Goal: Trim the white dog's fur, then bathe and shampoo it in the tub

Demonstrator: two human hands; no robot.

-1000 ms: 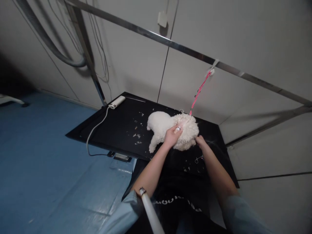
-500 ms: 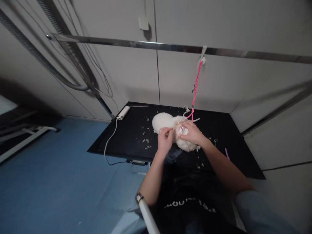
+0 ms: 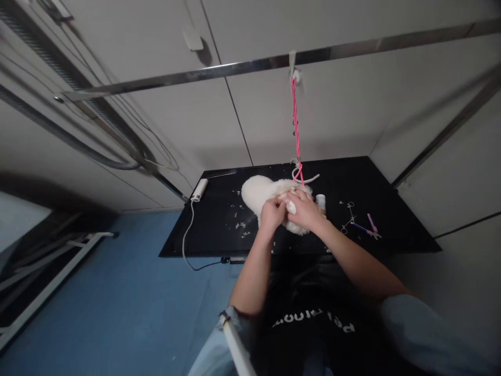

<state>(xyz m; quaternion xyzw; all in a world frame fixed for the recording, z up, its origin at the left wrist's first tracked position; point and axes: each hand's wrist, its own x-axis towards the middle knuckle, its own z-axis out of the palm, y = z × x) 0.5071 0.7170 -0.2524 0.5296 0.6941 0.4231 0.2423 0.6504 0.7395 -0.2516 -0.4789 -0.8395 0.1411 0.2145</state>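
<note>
A small dog with fluffy white fur (image 3: 256, 192) is on a black grooming table (image 3: 219, 230), its cream-coloured head end under my hands. My right hand (image 3: 305, 210) curls over the head with a white wad (image 3: 290, 207), like cotton, under its thumb and fingers. Close beside the wad, my left hand (image 3: 273, 214) is closed in a pinch against the fur. What its fingertips hold is hidden. A pink cord (image 3: 296, 122) runs from the metal bar above down to the dog.
Right of my hands stand a small white-capped bottle (image 3: 321, 202), metal forceps (image 3: 349, 218) and a purple-handled tool (image 3: 368, 228). A white corded clipper (image 3: 199, 190) lies at the left end. Fur tufts (image 3: 243, 227) are scattered around. The metal bar (image 3: 250, 67) crosses overhead.
My hands have come closer together, the left moving right to meet the white wad. The view has shifted and tilted, and the bottle, forceps and purple tool now show more fully.
</note>
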